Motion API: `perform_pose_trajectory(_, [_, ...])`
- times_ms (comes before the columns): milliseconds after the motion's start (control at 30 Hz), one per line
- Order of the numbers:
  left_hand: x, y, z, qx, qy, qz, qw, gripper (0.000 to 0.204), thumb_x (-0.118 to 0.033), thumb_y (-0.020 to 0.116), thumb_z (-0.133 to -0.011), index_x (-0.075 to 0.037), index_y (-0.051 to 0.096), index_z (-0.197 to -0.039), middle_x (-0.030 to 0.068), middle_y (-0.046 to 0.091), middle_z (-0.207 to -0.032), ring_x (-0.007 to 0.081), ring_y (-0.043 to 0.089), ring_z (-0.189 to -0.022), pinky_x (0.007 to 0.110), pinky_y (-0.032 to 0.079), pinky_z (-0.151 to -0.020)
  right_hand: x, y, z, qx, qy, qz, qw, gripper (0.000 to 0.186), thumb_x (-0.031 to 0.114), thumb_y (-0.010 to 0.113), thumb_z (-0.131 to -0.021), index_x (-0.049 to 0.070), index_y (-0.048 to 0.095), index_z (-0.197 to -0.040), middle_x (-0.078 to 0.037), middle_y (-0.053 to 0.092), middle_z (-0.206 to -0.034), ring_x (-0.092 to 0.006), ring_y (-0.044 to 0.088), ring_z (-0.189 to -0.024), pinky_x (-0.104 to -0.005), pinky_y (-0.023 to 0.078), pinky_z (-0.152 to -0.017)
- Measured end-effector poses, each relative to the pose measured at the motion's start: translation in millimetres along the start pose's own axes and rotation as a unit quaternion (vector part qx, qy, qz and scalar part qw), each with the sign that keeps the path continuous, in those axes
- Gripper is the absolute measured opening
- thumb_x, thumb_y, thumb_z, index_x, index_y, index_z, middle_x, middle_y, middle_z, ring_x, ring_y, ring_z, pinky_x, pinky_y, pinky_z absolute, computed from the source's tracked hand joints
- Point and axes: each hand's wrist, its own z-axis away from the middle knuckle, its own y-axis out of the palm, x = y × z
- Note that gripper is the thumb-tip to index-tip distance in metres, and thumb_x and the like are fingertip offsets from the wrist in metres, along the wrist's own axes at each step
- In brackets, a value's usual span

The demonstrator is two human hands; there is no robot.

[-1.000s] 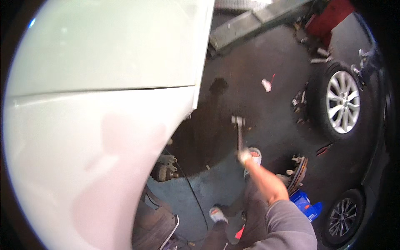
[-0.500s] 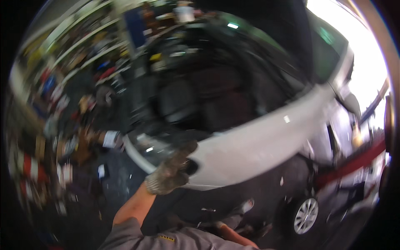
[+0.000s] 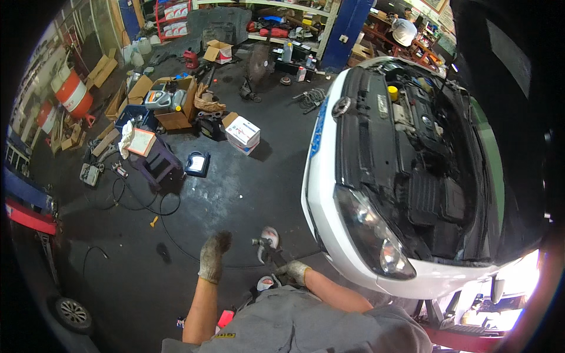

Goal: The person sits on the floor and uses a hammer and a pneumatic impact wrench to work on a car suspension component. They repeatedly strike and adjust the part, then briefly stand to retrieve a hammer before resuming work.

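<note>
My left hand (image 3: 214,254), in a dirty knit work glove with darkened fingers, is raised over the dark floor. Its fingers are stretched out and nothing shows in them. My right hand (image 3: 292,273), gloved too, is low in front of my grey shirt. It is closed round the grip of a dark impact wrench (image 3: 272,255), whose metal nose points away to the left. Partly behind the tool, a pale shoe (image 3: 270,235) shows on the floor. To the right stands a white car (image 3: 352,254) with its hood raised and its engine bay exposed.
A black hose (image 3: 166,228) loops over the floor. A purple stool (image 3: 158,166), a white box (image 3: 242,132), cardboard boxes and oil jugs stand ahead on the left. A wheel (image 3: 73,312) and red lift arm (image 3: 30,216) are at far left. Another person (image 3: 404,30) is at the back.
My view has swung left, from the car's side to its front and the workshop floor. My left hand is now away from the car's front corner. The impact wrench now shows in my right hand.
</note>
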Motion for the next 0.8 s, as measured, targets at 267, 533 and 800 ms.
perform_pose_trajectory(267, [7.8,-78.2,-196.7,-0.051,-0.176,0.209,0.961,0.051,-0.037,0.065,-0.114,0.003,0.071,-0.144,0.0163,0.076,-0.138,0.0251,0.071,-0.128,0.040,0.053,-0.114,239.7,6.8,-52.8,-0.062,-0.054,-0.125,0.989,0.022,0.029,0.082,-0.099,0.007,0.077,-0.100,-0.007,0.066,-0.082,-0.0213,0.054,-0.062,-0.0397,0.045,-0.057])
perform_pose_trajectory(533, [77.1,-147.3,-375.7,-0.117,-0.273,0.113,0.948,0.048,-0.039,0.069,-0.110,0.004,0.076,-0.128,0.0111,0.080,-0.115,0.0195,0.070,-0.103,0.035,0.054,-0.094,442.8,-37.8,-51.1,-0.074,-0.112,-0.184,0.974,0.019,0.024,0.083,-0.098,0.010,0.074,-0.088,-0.006,0.067,-0.074,-0.0225,0.061,-0.060,-0.0396,0.046,-0.056])
perform_pose_trajectory(800, [175.1,-70.1,-628.8,0.002,-0.358,-0.033,0.933,0.045,-0.052,0.067,-0.109,-0.008,0.079,-0.108,0.0044,0.074,-0.089,0.0167,0.063,-0.069,0.035,0.047,-0.062,667.1,-103.0,-61.0,-0.080,-0.138,-0.274,0.948,0.019,0.021,0.082,-0.098,0.008,0.075,-0.086,-0.006,0.067,-0.075,-0.0207,0.062,-0.060,-0.0381,0.048,-0.055])
